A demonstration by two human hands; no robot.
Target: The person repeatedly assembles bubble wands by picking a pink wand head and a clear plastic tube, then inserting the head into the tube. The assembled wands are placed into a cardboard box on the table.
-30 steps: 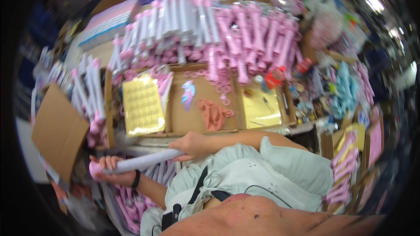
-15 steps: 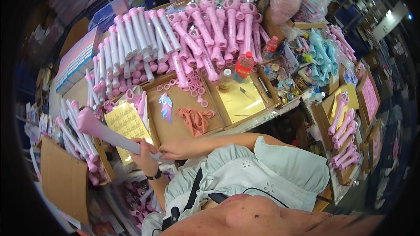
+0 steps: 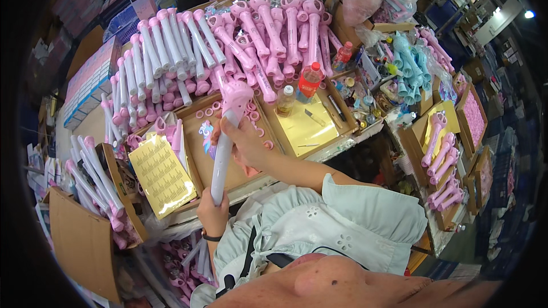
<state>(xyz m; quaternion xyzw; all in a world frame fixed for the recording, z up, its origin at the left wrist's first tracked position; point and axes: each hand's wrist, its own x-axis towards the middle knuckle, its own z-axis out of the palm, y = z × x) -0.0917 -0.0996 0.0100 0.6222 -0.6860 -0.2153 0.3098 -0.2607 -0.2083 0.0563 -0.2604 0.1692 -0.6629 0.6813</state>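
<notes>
Across the far side lie a heap of white plastic tubes with pink rounded ends [image 3: 154,51] and, right of it, a pile of glossy pink plastic handles [image 3: 268,28]. A shallow brown cardboard tray [image 3: 204,172] sits nearer, holding small pink rings [image 3: 260,131] and a blue-and-purple figure [image 3: 205,136]; a coral-coloured cloth [image 3: 248,170] there is mostly hidden behind the right forearm. Left of these lies a shiny yellow printed sheet [image 3: 162,177]. To the right, a red-capped bottle [image 3: 309,82] and a small clear bottle with a white cap [image 3: 286,101] stand close together.

One white tube with a flared pink head [image 3: 221,162] is held above the tray's near left part. The right hand [image 3: 242,140] curls around it just below the head; the left hand [image 3: 212,214] closes on its near end.

The tube slants, head pointing far. The right forearm reaches in from the right; the left, with a dark wristband [image 3: 211,236], rises from the near edge.
</notes>
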